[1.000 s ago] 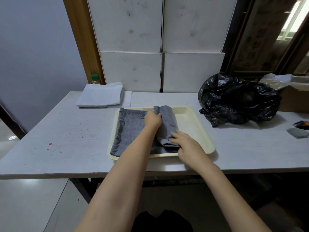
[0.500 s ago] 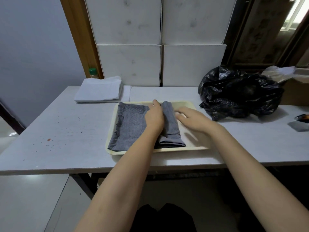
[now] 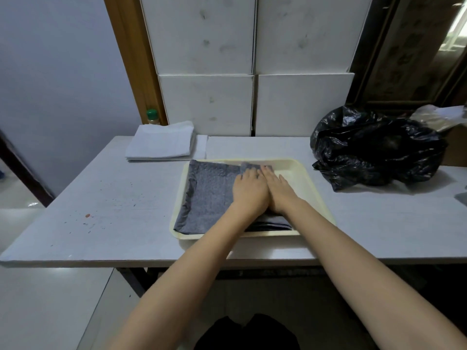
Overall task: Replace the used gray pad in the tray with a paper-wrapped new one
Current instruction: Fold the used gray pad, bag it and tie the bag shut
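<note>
1. Gray pad lay in the cream tray, partly folded: right part doubled over toward the middle, left part still flat w/ its left edge riding up the tray's wall.
2. Left hand sat palm-down on the fold, fingers flat and close together, pressing rather than gripping.
3. Right hand lay just beside it, touching it along the inner edge, also palm-down on the folded part; fingers straight and narrow, nothing pinched.
4. Right third of the tray bare, its cream floor showing.
5. Tray rested on the white counter, near the front edge, roughly center.
6. Stack of folded white paper-wrapped pads at the counter's back left, well apart from the tray.
7. Green-capped bottle behind that stack, by the wooden frame.
8. Crumpled black plastic bag at back right, near the tray's far right corner but not touching.
9. White boxes stacked against the wall behind the counter.
</note>
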### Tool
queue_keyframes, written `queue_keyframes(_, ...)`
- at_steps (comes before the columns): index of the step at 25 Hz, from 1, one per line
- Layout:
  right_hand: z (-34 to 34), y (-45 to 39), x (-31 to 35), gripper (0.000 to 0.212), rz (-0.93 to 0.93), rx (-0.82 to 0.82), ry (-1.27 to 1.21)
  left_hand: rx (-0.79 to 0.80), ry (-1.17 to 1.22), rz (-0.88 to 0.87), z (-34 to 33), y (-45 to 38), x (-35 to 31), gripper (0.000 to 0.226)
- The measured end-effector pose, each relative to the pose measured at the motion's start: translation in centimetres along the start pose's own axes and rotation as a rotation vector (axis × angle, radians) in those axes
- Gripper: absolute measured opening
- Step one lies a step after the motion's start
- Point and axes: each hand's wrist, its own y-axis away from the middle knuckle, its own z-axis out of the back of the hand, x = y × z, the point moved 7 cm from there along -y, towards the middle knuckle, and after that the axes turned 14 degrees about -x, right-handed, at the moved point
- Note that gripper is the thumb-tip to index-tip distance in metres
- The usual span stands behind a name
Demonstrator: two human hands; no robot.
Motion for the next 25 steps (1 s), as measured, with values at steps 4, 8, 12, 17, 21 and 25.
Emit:
queue_keyframes(4,-0.4,-0.1,-0.3,0.057,-0.038,0.024,0.006,0.211,0.225,0.041,-1.5,3.8,-1.1,0.064)
queue_keyframes(8,-0.9,-0.5,-0.4,0.057,-0.077,0.028,-0.044,0.311,0.171,0.046,-1.5,4.3,0.6,0.068)
queue_keyframes(12,-0.3,-0.6,-0.9,0.054,-0.088,0.006,-0.170,0.408,0.082,-0.028,-1.6,5.0,1.1,0.091)
queue_keyframes(17,4.1,-1.0,0.9,0.050,0.255,-0.235,-0.170,0.464,-0.079,-0.055,-1.8,4.6,0.9,0.105)
queue_keyframes(21,1.8,-1.8,2.0,0.053,0.475,-0.084,-0.010,0.477,-0.252,-0.116,-2.1,4.3,0.8,0.108)
queue_keyframes(25,0.2,-2.2,1.4,0.050,0.449,-0.077,-0.094,0.500,-0.293,-0.116,-2.3,4.0,0.7,0.107)
